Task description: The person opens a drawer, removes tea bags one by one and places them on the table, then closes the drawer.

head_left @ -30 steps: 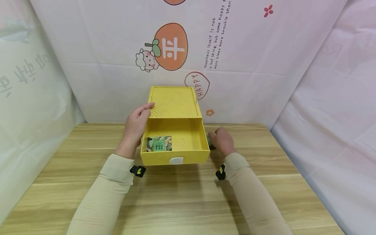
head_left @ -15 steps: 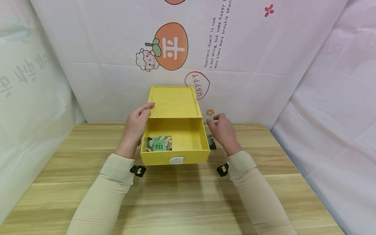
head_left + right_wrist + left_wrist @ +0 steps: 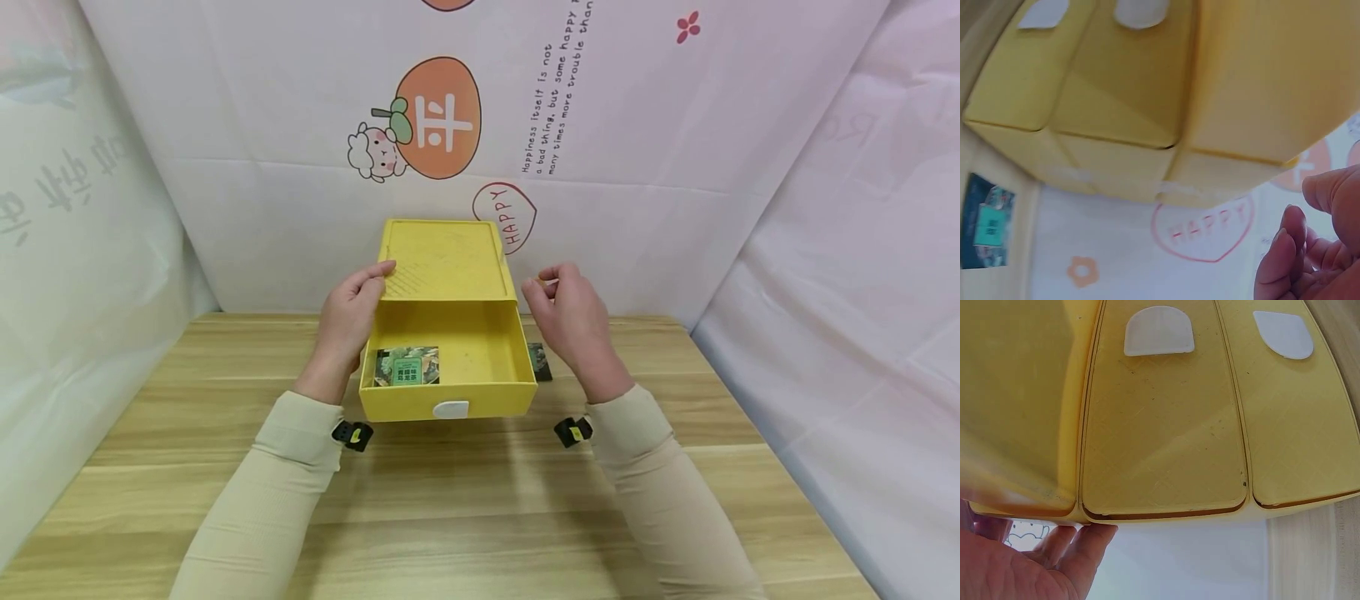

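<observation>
A yellow drawer cabinet [image 3: 450, 262] stands against the back sheet, its top drawer [image 3: 446, 404] pulled out. A green patterned tea packet [image 3: 407, 367] lies inside that drawer at the front left. My left hand [image 3: 348, 321] grips the cabinet's upper left edge, one finger over the top; in the left wrist view its fingers touch the side edge. To the right of the cabinet, my right hand [image 3: 572, 321] is raised with loosely bent fingers and holds nothing. A second tea packet [image 3: 988, 222] lies on the table below it, partly hidden by the drawer in the head view.
Below the open drawer, two shut drawers with white tabs show in the left wrist view, including a middle drawer [image 3: 1163, 425]. The wood-grain table [image 3: 465, 517] carries everything. White printed sheets [image 3: 637, 233] enclose the back and both sides.
My right hand has risen from the packet beside the cabinet and moved up, leaving that packet on the table. My left hand, the cabinet and the open drawer stay where they were.
</observation>
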`<state>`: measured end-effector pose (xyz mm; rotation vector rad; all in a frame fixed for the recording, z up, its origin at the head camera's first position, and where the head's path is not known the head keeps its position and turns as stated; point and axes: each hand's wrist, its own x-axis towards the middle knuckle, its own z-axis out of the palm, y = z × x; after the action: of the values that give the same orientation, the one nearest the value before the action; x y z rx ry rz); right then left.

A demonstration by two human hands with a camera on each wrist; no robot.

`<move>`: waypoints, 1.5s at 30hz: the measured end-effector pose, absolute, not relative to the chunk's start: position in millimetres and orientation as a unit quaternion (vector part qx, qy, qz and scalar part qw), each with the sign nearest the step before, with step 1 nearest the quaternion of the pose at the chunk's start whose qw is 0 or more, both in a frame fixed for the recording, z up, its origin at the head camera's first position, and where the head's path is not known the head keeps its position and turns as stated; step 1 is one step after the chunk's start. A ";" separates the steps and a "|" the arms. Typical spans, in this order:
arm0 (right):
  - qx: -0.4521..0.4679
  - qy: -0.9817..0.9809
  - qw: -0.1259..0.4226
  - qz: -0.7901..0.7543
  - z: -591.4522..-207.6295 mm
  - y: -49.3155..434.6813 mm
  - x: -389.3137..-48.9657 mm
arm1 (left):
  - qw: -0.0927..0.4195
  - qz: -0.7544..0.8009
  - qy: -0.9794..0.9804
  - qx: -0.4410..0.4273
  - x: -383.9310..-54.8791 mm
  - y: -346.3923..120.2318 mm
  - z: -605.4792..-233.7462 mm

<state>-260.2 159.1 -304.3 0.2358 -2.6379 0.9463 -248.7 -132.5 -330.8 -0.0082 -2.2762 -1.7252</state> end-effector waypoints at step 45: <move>0.247 -0.954 0.021 0.171 -271.6 77.3 -202.9 | 0.137 -0.601 -0.787 -0.002 -249.4 -133.1 -331.1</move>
<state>-202.9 77.3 -271.6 0.7657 -2.9574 0.5303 -249.4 -133.1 -331.1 -0.0048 -2.2787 -1.7393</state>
